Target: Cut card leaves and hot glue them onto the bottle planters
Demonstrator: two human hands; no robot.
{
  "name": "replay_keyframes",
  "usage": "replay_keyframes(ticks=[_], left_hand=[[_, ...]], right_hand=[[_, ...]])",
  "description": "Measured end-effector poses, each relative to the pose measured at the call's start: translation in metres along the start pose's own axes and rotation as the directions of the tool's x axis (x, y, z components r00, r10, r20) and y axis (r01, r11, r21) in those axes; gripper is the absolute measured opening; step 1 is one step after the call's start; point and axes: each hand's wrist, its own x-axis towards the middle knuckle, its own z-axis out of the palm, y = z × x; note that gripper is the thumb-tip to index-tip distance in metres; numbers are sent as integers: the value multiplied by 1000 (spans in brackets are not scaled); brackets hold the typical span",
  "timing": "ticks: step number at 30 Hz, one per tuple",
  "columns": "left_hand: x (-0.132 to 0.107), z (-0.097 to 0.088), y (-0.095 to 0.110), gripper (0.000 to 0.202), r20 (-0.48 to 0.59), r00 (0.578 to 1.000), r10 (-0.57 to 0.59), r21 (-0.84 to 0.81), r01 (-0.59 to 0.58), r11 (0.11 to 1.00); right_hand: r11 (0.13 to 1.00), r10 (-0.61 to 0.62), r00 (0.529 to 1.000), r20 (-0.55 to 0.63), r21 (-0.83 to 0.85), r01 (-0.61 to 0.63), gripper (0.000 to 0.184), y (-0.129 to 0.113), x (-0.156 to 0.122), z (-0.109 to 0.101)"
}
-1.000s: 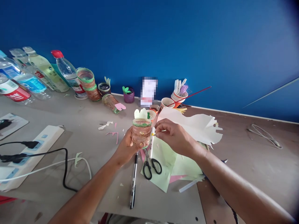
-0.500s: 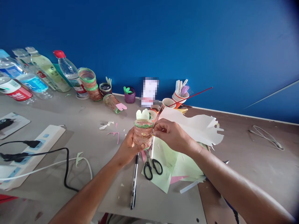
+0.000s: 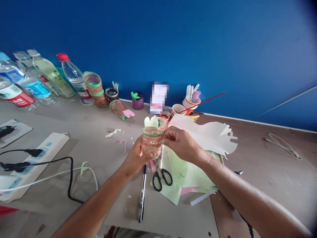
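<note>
My left hand (image 3: 135, 160) is wrapped round a brown-painted plastic cup (image 3: 151, 145), seemingly the cut end of a bottle, and holds it upright above the table. The cup has a green rim and small yellowish spots on its front. A pale scalloped paper piece (image 3: 151, 121) stands up behind the rim. At the cup's right side, the thumb and forefinger of my right hand (image 3: 183, 143) are pinched together; whatever they hold is too small to make out. Just below the cup lie black-handled scissors (image 3: 162, 178) and a pen (image 3: 142, 198).
Green paper sheets (image 3: 173, 185) and a torn white sheet (image 3: 205, 132) lie to the right. Painted cups (image 3: 92, 84), bottles (image 3: 74, 77) and paper cups (image 3: 178, 109) line the blue wall. A power strip (image 3: 42, 158) with cables sits at left, paper scraps (image 3: 121, 142) between.
Almost nothing differs. My right hand's pinched fingertips have shifted very slightly beside the cup; the left hand and the cup stay in place.
</note>
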Motion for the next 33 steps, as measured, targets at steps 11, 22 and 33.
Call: replay_keyframes(ticks=[11, 22, 33], left_hand=[[0, 1, 0, 59, -18, 1000, 11, 20, -10, 1000], [-1, -2, -2, 64, -6, 1000, -18, 95, 19, 995], [1, -2, -2, 62, -3, 999, -33, -30, 33, 999]], right_hand=[[1000, -13, 999, -39, -14, 13, 19, 0, 1, 5], [999, 13, 997, -72, -30, -15, 17, 2, 1, 11], [989, 104, 992, -69, 115, -96, 11, 4, 0, 8]])
